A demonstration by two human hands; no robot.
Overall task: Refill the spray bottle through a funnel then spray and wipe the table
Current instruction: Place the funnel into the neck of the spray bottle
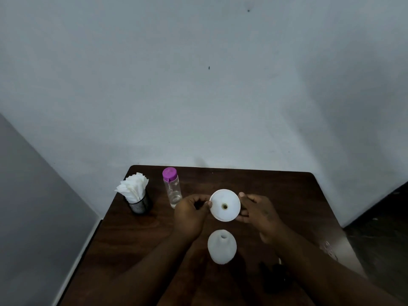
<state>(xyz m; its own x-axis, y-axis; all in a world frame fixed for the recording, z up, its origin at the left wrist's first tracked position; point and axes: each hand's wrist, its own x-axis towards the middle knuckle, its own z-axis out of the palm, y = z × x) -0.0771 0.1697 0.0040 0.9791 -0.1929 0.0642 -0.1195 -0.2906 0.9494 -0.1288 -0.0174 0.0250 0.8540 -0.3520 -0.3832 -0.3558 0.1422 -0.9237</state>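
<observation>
The left hand [189, 215] and right hand [258, 214] pinch opposite edges of the funnel's [229, 198] rim, holding it mouth-up between them, just beyond the uncapped spray bottle [221, 250] standing on the table [287, 195], nearer the person.

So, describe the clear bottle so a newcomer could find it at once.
Start at the dark wooden table against the pale wall, far left corner. Between the black mesh cup of white tissues and the white funnel stands a slim clear bottle. Only it has a purple cap.
</observation>
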